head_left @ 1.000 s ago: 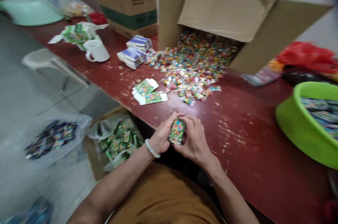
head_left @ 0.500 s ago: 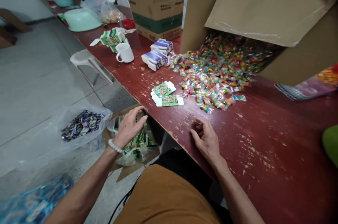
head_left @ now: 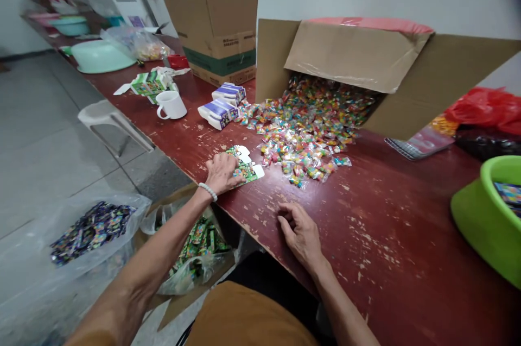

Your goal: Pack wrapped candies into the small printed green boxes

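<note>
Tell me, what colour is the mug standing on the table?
The mug is plain white, seen clearly in the head view, beyond the left hand.

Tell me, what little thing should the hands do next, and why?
Probably the left hand should pinch the top flat box and lift it off the table. Its fingers already lie on the flat boxes but don't grip one, and the right hand rests empty nearby, with the candy pile close behind.

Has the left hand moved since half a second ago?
Yes. The left hand came up from the bag below the table edge onto the flat green cartons, nearer the candy pile.
</note>
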The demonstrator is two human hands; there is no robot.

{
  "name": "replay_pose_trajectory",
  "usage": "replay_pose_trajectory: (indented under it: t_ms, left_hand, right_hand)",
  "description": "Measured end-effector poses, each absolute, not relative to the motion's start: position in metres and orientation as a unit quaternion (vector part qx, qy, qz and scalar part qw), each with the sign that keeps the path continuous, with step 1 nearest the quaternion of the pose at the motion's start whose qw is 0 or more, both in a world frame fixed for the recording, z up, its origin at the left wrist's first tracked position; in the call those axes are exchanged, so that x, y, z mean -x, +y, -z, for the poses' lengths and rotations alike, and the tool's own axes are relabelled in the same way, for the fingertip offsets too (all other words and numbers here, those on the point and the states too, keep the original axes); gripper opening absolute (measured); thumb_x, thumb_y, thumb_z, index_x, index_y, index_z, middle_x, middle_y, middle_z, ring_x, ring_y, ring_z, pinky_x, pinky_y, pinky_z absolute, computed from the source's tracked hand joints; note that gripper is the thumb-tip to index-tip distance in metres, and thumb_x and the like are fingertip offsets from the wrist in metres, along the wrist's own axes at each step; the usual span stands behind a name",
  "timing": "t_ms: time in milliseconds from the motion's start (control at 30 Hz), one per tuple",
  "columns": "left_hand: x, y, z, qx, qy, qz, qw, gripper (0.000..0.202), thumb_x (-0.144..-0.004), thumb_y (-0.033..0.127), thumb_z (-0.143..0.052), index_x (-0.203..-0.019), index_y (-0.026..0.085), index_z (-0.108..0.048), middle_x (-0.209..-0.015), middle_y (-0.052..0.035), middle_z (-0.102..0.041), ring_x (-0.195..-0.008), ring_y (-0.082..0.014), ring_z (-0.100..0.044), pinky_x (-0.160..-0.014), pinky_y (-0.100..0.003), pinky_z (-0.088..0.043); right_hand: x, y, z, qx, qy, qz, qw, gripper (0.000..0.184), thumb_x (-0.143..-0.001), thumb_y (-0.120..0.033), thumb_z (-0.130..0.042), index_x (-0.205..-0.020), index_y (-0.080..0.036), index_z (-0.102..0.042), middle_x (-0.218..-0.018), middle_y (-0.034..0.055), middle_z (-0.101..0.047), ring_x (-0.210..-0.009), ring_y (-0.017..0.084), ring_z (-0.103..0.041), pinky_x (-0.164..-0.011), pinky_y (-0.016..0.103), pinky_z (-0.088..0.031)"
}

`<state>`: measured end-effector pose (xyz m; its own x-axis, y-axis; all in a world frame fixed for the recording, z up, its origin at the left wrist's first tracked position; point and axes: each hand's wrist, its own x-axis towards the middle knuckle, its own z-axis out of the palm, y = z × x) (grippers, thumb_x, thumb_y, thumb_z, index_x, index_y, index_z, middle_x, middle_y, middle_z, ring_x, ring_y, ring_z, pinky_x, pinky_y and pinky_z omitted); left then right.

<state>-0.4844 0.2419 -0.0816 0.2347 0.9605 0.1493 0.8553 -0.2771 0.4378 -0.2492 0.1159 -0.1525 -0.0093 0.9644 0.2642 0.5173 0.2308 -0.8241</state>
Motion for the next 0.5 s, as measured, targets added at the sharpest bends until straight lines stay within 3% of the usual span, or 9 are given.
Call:
replay_pose_trajectory:
  t_ms: [100,200,300,367,433,500]
  left_hand:
    - [0.48,0.228,0.085,-0.759,0.583,-0.223,0.184,0.017,-0.082,0.029,-0.065,-0.081,0.018,-0.053,-0.079,-0.002,-0.054,-0.083,-0.0211,-0.047,-0.073,-0.033,-0.031]
    - [0.467,0.194,0.089,-0.735,0.552,-0.254,0.299,0.023,-0.081,0.033,-0.065,-0.075,0.019,-0.047,-0.068,0.0037,-0.049,-0.066,-0.0143,-0.047,-0.062,-0.026,-0.034]
    - [0.453,0.154,0.087,-0.599,0.475,-0.286,0.578,0.032,-0.074,0.039,-0.073,-0.081,0.018,-0.05,-0.07,0.0041,-0.052,-0.063,-0.012,-0.049,-0.059,-0.023,-0.036]
    - [0.446,0.136,0.083,-0.506,0.374,-0.235,0.741,0.04,-0.071,0.043,-0.076,-0.094,0.016,-0.057,-0.083,-0.0018,-0.061,-0.074,-0.0158,-0.058,-0.066,-0.025,-0.041]
    - [0.44,0.127,0.079,-0.441,0.272,-0.166,0.839,0.048,-0.07,0.046,-0.076,-0.102,0.013,-0.062,-0.093,-0.0099,-0.066,-0.083,-0.0216,-0.064,-0.071,-0.028,-0.045]
    - [0.436,0.124,0.079,-0.414,0.216,-0.117,0.877,0.048,-0.068,0.048,-0.075,-0.095,0.01,-0.068,-0.089,-0.0142,-0.068,-0.077,-0.0238,-0.066,-0.067,-0.029,-0.047]
  right_hand:
    - [0.252,0.12,0.146,0.594,-0.576,-0.338,0.448,0.038,-0.085,-0.033,-0.059,-0.12,-0.019,-0.056,-0.103,0.0083,-0.068,-0.076,0.018,-0.063,-0.071,0.032,-0.051]
    - [0.256,0.122,0.134,0.571,-0.472,-0.442,0.505,0.06,-0.083,-0.043,-0.061,-0.135,-0.019,-0.043,-0.119,0.012,-0.064,-0.088,0.019,-0.064,-0.076,0.032,-0.052]
    - [0.26,0.117,0.12,0.522,-0.444,-0.494,0.535,0.041,-0.086,-0.043,-0.059,-0.118,-0.019,-0.057,-0.106,0.0078,-0.067,-0.09,0.019,-0.063,-0.08,0.031,-0.051]
    - [0.261,0.112,0.112,0.513,-0.448,-0.509,0.527,0.03,-0.086,-0.042,-0.059,-0.106,-0.02,-0.062,-0.093,0.0041,-0.067,-0.08,0.018,-0.062,-0.074,0.029,-0.051]
    - [0.26,0.106,0.106,0.497,-0.453,-0.531,0.515,0.028,-0.086,-0.042,-0.06,-0.104,-0.021,-0.063,-0.086,0.0021,-0.066,-0.072,0.016,-0.06,-0.066,0.027,-0.05]
    - [0.259,0.101,0.1,0.475,-0.458,-0.554,0.508,0.028,-0.085,-0.043,-0.061,-0.105,-0.022,-0.064,-0.084,0.0018,-0.065,-0.068,0.015,-0.06,-0.062,0.027,-0.05]
